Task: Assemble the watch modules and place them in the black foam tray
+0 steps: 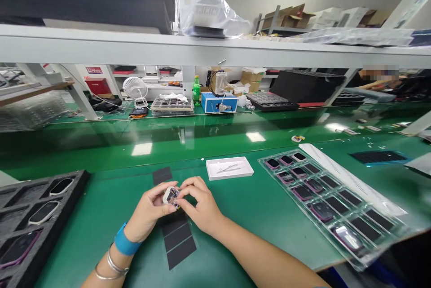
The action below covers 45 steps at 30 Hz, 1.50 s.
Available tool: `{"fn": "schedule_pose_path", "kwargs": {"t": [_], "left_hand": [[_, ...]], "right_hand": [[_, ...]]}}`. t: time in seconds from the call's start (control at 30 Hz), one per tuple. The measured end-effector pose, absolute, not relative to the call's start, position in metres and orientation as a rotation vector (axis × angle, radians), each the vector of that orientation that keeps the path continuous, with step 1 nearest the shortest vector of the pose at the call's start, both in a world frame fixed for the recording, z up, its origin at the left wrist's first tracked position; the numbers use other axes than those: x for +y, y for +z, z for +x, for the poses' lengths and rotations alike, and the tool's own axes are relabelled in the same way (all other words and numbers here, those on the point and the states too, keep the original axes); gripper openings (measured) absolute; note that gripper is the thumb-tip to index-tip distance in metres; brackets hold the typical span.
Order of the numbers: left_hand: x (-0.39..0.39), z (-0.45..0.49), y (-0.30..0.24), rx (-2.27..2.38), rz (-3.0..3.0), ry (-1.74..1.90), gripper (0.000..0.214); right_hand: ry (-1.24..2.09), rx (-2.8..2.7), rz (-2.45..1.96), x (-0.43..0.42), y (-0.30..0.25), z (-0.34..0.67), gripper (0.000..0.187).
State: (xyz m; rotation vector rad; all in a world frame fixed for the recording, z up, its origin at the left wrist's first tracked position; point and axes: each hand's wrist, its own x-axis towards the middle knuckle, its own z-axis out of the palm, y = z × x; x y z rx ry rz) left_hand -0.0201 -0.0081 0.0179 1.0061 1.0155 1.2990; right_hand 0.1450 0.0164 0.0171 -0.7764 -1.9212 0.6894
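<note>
1. The person's left hand and right hand meet over the green bench. The fingertips of both pinch one watch body, held just above a strip of black pads.
2. Work looks roughly midway: the clear tray holds about nine pieces and its other pockets are bare, while the black foam tray shows three.
3. One white dish lies beyond the hands.

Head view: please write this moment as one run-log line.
left hand: holds small device | right hand: pinches it too | below: black strips | right: clear tray
</note>
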Motion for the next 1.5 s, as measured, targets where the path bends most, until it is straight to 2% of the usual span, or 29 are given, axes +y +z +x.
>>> {"fn": "schedule_pose_path", "kwargs": {"t": [0.13, 0.27, 0.37, 0.5, 0.57, 0.67, 0.73, 1.03, 1.33, 1.4, 1.47, 1.5], "left_hand": [[-0.008, -0.02, 0.016, 1.002, 0.969, 1.275, 0.048], [-0.007, -0.019, 0.017, 0.993, 0.88, 1.275, 0.053], [-0.007, -0.019, 0.019, 0.939, 0.84, 1.286, 0.056], [-0.008, -0.018, 0.021, 0.845, 0.809, 1.275, 0.049], [-0.008, -0.018, 0.021, 0.822, 0.815, 1.259, 0.044], [-0.009, -0.017, 0.019, 0.812, 0.845, 1.237, 0.042], [-0.009, -0.017, 0.018, 0.813, 0.866, 1.24, 0.043], [-0.004, -0.021, 0.012, 0.845, 0.955, 1.242, 0.046], [-0.003, -0.02, 0.005, 0.942, 0.963, 1.266, 0.046], [-0.004, -0.019, 0.007, 0.931, 0.938, 1.272, 0.046], [-0.004, -0.02, 0.01, 0.898, 0.908, 1.286, 0.045], [-0.005, -0.02, 0.011, 0.875, 0.892, 1.296, 0.045]], "right_hand": [[0.636, -2.016, -0.807, 0.013, 0.015, 0.142, 0.008], [0.375, -2.109, -0.825, 0.017, 0.023, 0.146, 0.005], [0.181, -2.051, -1.065, 0.039, 0.036, 0.172, 0.01], [0.053, -1.932, -1.438, 0.069, 0.046, 0.207, 0.013], [0.21, -1.91, -1.35, 0.068, 0.045, 0.205, 0.01], [0.68, -1.906, -1.063, 0.048, 0.038, 0.179, 0.008], [0.859, -1.891, -0.971, 0.032, 0.033, 0.16, 0.008], [0.852, -1.842, -0.965, 0.024, 0.019, 0.148, 0.008], [0.237, -2.174, -0.776, 0.019, 0.011, 0.146, 0.018], [0.37, -2.14, -0.83, 0.019, 0.012, 0.146, 0.016], [0.741, -1.965, -0.867, 0.021, 0.012, 0.146, 0.004], [0.977, -1.842, -0.85, 0.022, 0.011, 0.145, 0.012]]}}
